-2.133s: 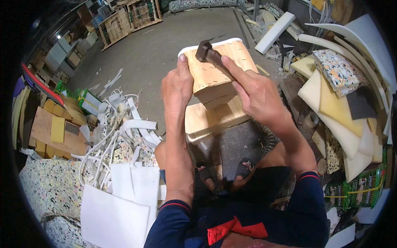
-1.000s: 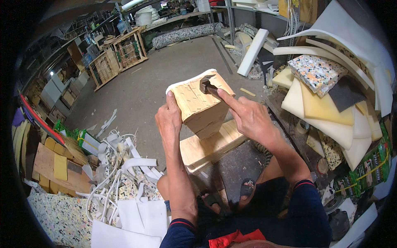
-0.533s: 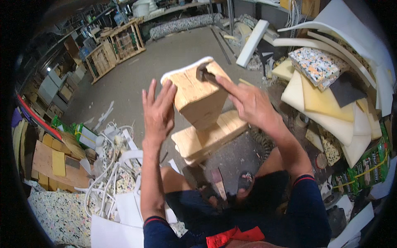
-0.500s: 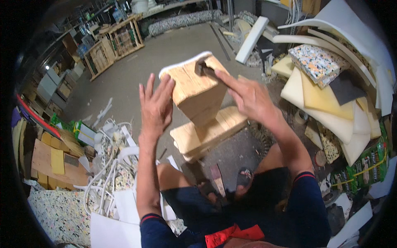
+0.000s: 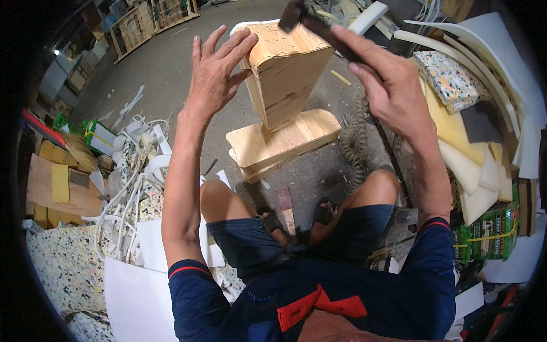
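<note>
A tall plywood box-like piece (image 5: 288, 91) stands upright on a low stack of rounded plywood pieces (image 5: 285, 139). Along the far edge of its top runs a thin white layer, and small dark marks dot the top face. My left hand (image 5: 215, 74) is open, fingers spread, with the fingertips touching the piece's upper left edge. In my closed right hand (image 5: 393, 80) is a dark hammer (image 5: 319, 28), its head raised above the far right of the top and apart from the wood.
A wooden-handled scraper-like tool (image 5: 286, 208) lies on the floor between my feet. White tubing and scraps (image 5: 134, 194) are heaped at left, near a straw broom (image 5: 80, 149). Foam sheets (image 5: 464, 171) pile up at right, beside a coiled hose (image 5: 354, 134).
The hammer has risen off the top of the plywood piece, moving up with my right hand. My left hand stays at the piece's left edge. The whole view has shifted.
</note>
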`<state>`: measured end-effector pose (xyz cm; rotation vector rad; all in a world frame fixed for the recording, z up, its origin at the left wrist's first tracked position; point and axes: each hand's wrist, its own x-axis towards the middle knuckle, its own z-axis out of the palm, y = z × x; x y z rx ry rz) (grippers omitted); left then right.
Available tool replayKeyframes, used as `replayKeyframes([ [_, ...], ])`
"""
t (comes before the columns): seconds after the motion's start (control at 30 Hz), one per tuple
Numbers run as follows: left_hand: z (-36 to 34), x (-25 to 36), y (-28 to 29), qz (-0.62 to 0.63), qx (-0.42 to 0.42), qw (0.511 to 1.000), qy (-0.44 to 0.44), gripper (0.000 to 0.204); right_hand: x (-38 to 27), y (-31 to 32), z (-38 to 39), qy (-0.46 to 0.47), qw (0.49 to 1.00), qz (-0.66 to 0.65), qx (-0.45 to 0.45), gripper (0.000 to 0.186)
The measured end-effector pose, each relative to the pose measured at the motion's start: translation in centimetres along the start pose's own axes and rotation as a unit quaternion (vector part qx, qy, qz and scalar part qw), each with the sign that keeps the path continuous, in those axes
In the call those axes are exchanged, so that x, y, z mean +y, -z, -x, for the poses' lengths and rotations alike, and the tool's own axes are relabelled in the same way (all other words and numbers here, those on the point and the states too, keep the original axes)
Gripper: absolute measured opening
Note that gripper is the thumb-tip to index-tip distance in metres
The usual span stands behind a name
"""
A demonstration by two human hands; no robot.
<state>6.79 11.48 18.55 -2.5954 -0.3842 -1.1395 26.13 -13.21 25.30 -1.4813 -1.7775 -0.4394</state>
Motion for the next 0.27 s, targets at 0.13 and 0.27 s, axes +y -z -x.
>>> replayKeyframes([
  [0.13, 0.2, 0.0, -0.3, -0.004, 0.001, 1.000, 0.000, 0.075, -0.1, -1.5, -0.2, 0.004, 0.993, 0.097, -0.071, 0.057],
  [0.27, 0.8, -0.6, -0.2, 0.003, -0.004, 1.000, 0.019, 0.078, 0.1, -0.5, -1.3, 0.010, 0.976, 0.174, -0.131, 0.063],
])
